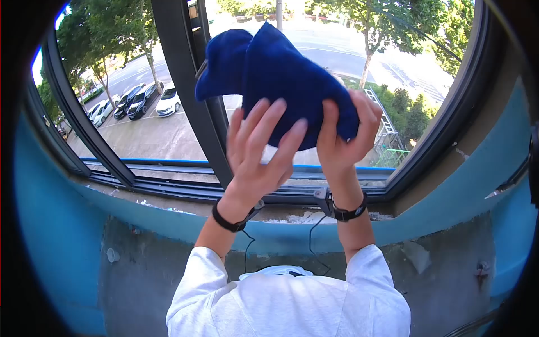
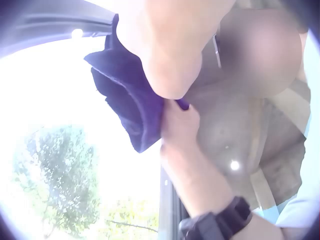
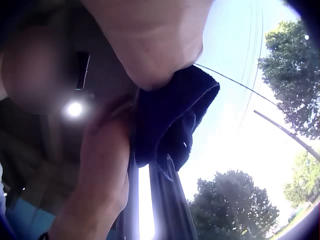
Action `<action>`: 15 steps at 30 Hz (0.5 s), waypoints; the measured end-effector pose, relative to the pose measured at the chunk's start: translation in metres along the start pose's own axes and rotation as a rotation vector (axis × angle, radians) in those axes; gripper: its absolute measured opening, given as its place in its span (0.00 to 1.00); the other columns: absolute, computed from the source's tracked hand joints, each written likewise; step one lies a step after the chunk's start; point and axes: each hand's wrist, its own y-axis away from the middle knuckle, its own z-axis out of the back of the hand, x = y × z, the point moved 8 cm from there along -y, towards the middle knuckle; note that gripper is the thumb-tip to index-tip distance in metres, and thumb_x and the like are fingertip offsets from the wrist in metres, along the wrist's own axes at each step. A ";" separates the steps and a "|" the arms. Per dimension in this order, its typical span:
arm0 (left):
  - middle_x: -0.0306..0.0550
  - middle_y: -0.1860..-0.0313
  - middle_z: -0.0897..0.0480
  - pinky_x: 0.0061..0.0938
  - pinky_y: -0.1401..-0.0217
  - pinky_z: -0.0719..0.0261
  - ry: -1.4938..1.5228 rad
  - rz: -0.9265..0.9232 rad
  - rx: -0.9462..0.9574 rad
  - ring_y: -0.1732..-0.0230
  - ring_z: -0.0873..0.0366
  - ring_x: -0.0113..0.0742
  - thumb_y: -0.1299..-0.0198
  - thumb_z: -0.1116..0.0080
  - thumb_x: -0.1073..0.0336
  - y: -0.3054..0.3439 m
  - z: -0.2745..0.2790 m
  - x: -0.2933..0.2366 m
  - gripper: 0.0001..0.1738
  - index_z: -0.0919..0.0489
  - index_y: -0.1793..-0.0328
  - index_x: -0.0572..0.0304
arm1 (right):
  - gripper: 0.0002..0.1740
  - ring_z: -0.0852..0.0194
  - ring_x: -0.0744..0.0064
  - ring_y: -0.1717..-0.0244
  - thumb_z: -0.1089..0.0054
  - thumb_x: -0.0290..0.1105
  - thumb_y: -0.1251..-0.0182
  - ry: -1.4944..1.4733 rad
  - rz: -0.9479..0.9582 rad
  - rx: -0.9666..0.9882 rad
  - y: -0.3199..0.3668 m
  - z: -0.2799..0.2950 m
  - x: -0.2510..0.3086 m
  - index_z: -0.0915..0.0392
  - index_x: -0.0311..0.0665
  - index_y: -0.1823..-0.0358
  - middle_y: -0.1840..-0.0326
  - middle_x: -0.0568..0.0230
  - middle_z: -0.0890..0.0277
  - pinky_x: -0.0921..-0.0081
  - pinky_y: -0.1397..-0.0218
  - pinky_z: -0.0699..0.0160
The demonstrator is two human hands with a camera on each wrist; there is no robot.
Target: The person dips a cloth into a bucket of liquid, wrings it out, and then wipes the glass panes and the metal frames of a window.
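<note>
A folded, dark blue cloth [image 1: 281, 78] is held up in front of the window. My right hand [image 1: 349, 132] grips its right edge, thumb on the near side and fingers curled round the border. The left hand [image 1: 258, 143] has its fingers spread and slightly blurred, laid against the cloth's lower left part. In the left wrist view the cloth [image 2: 127, 95] hangs in layers beside both hands. Folded layers of the cloth [image 3: 172, 115] also show below the right hand in the right wrist view.
A dark window frame [image 1: 188, 73] with an upright bar stands behind the cloth. Below it runs a sill [image 1: 163, 203] with white debris, above a blue wall [image 1: 62, 224]. Outside are parked cars [image 1: 143, 101] and trees. A ladder [image 1: 387, 121] stands at the right.
</note>
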 end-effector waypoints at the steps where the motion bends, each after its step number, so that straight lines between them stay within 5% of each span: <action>1: 0.59 0.28 0.31 0.55 0.23 0.40 -0.092 0.032 0.028 0.27 0.35 0.63 0.40 0.37 0.68 0.000 -0.025 0.009 0.22 0.17 0.38 0.46 | 0.26 0.19 0.56 0.57 0.22 0.27 0.44 0.042 0.007 -0.005 -0.004 -0.009 -0.007 0.25 0.35 0.46 0.57 0.54 0.20 0.67 0.53 0.22; 7: 0.55 0.25 0.34 0.56 0.27 0.36 -0.135 0.146 0.038 0.30 0.35 0.62 0.36 0.42 0.57 0.014 -0.055 0.023 0.23 0.19 0.34 0.38 | 0.23 0.21 0.61 0.50 0.20 0.29 0.47 0.419 0.024 -0.063 0.001 -0.005 0.018 0.20 0.38 0.50 0.53 0.59 0.18 0.68 0.54 0.27; 11: 0.56 0.24 0.34 0.57 0.26 0.37 -0.202 0.195 -0.046 0.28 0.36 0.62 0.30 0.53 0.55 0.021 -0.056 0.022 0.22 0.19 0.34 0.41 | 0.18 0.25 0.57 0.40 0.28 0.31 0.38 0.178 0.200 0.249 0.037 -0.020 0.076 0.20 0.39 0.48 0.40 0.58 0.24 0.64 0.35 0.28; 13: 0.55 0.23 0.34 0.59 0.25 0.40 -0.088 0.168 0.177 0.24 0.39 0.64 0.30 0.53 0.57 0.014 -0.062 0.022 0.23 0.21 0.33 0.47 | 0.17 0.27 0.54 0.36 0.31 0.34 0.35 0.069 0.216 0.361 0.047 -0.034 0.074 0.20 0.39 0.46 0.36 0.55 0.25 0.59 0.30 0.32; 15: 0.55 0.22 0.34 0.60 0.24 0.42 -0.108 0.148 0.146 0.23 0.40 0.63 0.30 0.53 0.56 0.018 -0.069 0.031 0.24 0.22 0.31 0.49 | 0.18 0.30 0.51 0.31 0.34 0.37 0.33 -0.047 0.232 0.475 0.048 -0.049 0.068 0.20 0.39 0.45 0.32 0.52 0.27 0.55 0.25 0.37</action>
